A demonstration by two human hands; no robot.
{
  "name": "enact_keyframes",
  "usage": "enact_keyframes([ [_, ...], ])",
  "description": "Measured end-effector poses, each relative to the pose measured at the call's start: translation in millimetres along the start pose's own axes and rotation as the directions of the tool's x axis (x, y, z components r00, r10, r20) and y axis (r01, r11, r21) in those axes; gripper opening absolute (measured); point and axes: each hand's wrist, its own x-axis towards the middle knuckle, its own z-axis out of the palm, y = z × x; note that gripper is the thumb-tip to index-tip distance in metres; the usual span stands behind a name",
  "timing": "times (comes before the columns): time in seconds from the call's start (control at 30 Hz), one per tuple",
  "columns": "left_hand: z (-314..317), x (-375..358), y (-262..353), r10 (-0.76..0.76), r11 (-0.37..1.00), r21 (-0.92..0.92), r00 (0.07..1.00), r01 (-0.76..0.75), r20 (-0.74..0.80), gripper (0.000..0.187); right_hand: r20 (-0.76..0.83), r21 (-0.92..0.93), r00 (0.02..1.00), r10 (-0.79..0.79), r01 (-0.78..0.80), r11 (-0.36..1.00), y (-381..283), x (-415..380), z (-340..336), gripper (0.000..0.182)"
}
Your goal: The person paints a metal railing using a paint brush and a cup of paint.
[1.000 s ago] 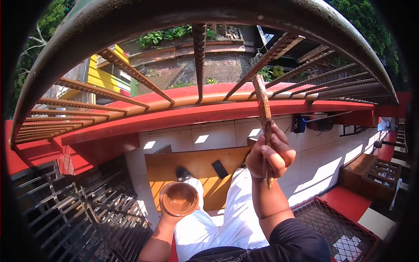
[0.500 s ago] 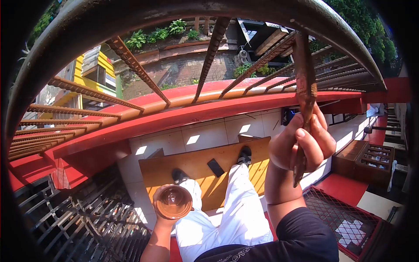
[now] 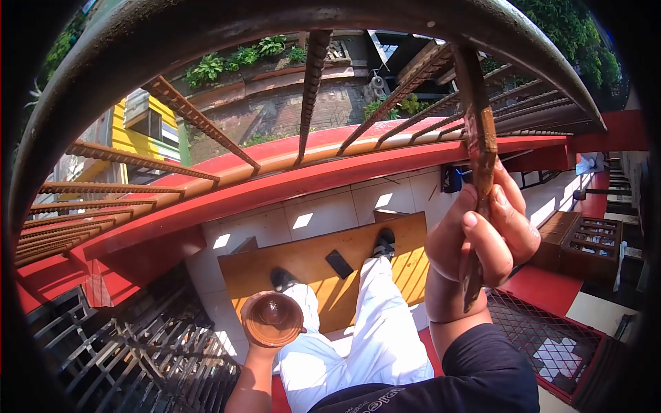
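My right hand (image 3: 485,230) is closed around the handle of a brown-stained paintbrush (image 3: 480,127), held upright with fingers and thumb pinching it. The brush's far end is up against the underside of a thick, dark curved handrail (image 3: 227,26); whether it touches cannot be told. Lower down on the left, my left hand (image 3: 256,352) grips a round brown bowl (image 3: 275,337) from below, most of its fingers hidden by it. Some shiny dark brown liquid (image 3: 273,311) lies in the bowl's bottom.
Rusty twisted bars (image 3: 311,96) run from the handrail to a red ledge (image 3: 289,189). I stand on a wooden bench (image 3: 310,256) with a phone (image 3: 339,264) between my feet. A metal lattice (image 3: 138,358) is at left, a brown cabinet (image 3: 585,241) at right.
The view has shifted slightly, so the bars appear further left. My right hand and the paintbrush's lower end sit a little lower. Both hands keep their hold.
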Motion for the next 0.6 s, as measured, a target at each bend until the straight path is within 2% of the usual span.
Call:
enact_keyframes([
  [0.07,3,-1,-1,-0.058,0.995,-0.085,0.998,0.060,0.032,0.114,0.141,0.001,0.988,-0.063,0.064,0.998,5,-4,3,0.030],
  [0.1,2,-2,-3,-0.062,0.995,-0.076,0.997,0.065,0.041,0.113,0.138,0.073,0.990,0.000,-0.010,0.997,4,-17,6,0.029],
  [0.17,0,-3,-9,-0.072,0.996,-0.057,0.996,0.075,0.059,0.112,0.143,0.089,0.988,0.065,-0.078,0.993,3,-40,6,0.028],
  [0.2,-2,-5,-14,-0.076,0.996,-0.042,0.993,0.080,0.089,0.112,0.138,0.098,0.990,0.034,-0.048,0.994,4,-43,1,0.029],
  [0.3,-4,-9,-20,-0.045,0.999,0.033,0.994,0.042,0.102,0.110,-0.122,0.048,0.991,0.047,-0.041,0.998,2,-54,8,0.031],
  [0.33,-3,-8,-21,-0.035,0.998,0.045,0.996,0.031,0.086,0.109,-0.158,0.069,0.984,0.080,-0.070,0.995,0,-62,19,0.030],
  [0.37,-2,-5,-20,-0.025,0.998,0.058,0.997,0.021,0.069,0.108,-0.092,0.120,0.993,0.072,-0.061,0.991,2,-77,28,0.029],
  [0.43,5,2,-12,-0.040,0.999,0.016,0.999,0.040,0.018,0.106,0.040,0.256,0.989,0.143,-0.149,0.955,7,-145,62,0.025],
  [0.5,13,4,-10,-0.088,0.992,-0.092,0.996,0.086,-0.009,0.104,0.176,0.277,0.925,0.336,-0.374,0.885,0,-208,73,0.023],
  [0.6,9,-4,-22,-0.159,0.983,-0.083,0.985,0.165,0.072,0.105,0.085,0.344,0.945,0.317,-0.326,0.881,-3,-217,78,0.024],
])
